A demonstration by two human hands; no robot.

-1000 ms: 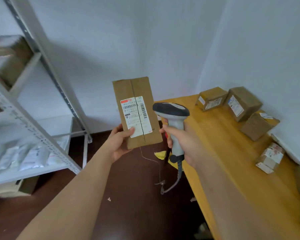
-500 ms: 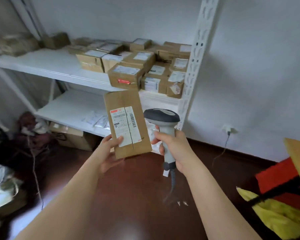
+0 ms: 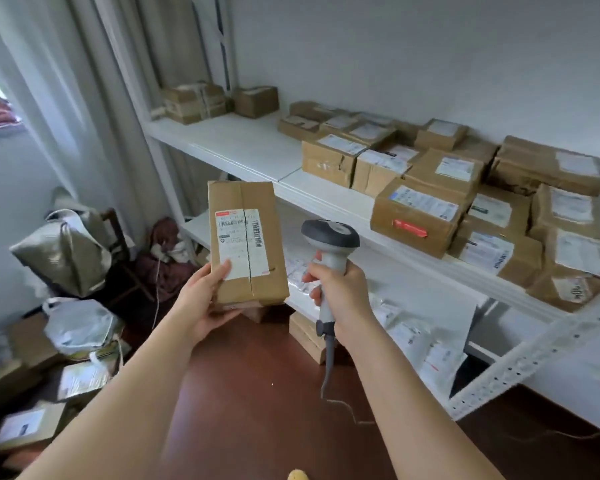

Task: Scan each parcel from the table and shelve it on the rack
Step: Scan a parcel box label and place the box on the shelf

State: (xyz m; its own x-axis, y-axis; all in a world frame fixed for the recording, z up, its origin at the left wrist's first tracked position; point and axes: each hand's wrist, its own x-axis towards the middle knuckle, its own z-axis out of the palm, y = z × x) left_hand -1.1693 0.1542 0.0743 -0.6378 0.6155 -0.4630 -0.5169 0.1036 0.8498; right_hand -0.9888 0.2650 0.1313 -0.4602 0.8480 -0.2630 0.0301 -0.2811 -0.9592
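- One parcel [image 3: 246, 242], a flat brown box with a white label, stands upright at the centre of the frame, label toward the camera.
- The left hand [image 3: 201, 303] grips its lower left corner, thumb on the label, fingers behind.
- The right hand [image 3: 340, 292] is wrapped tight around the handle of one grey scanner [image 3: 329, 252], just right of the parcel; its head points left toward the parcel, and its cable hangs to the floor.
- The white rack [image 3: 250, 150] fills the right of the frame; its upper shelf carries about twenty brown boxes [image 3: 416, 211], mostly packed at the right, with two more at the far left end.
- The lower shelf holds several white mailer bags [image 3: 430, 344]; count unclear.
- Bags and parcels clutter the floor at lower left.
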